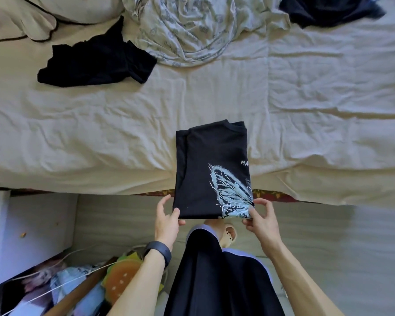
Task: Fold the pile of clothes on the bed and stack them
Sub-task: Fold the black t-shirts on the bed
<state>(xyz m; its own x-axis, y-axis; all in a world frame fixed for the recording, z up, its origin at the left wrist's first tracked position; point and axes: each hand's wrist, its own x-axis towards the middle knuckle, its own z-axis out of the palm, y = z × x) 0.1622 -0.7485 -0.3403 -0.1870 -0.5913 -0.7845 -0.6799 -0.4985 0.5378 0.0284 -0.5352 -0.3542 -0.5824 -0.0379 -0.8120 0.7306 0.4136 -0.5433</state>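
At the near edge of the bed (78, 137), your left hand (169, 218) and right hand (259, 218) each pinch a near corner of the black butterfly T-shirt (205, 169), thumbs on the cloth and fingers curled under it. The folded shirt's near end overhangs the edge, while its collar end lies flat on the sheet. To make this fold well, keep both corners level, carry them together up to the collar end, then smooth the crease flat. Beyond, a crumpled black garment (96, 62) lies toward the far left. A pale patterned garment (187, 30) is heaped at the middle of the far edge. A dark garment (328, 10) sits by the far right corner, all unfolded.
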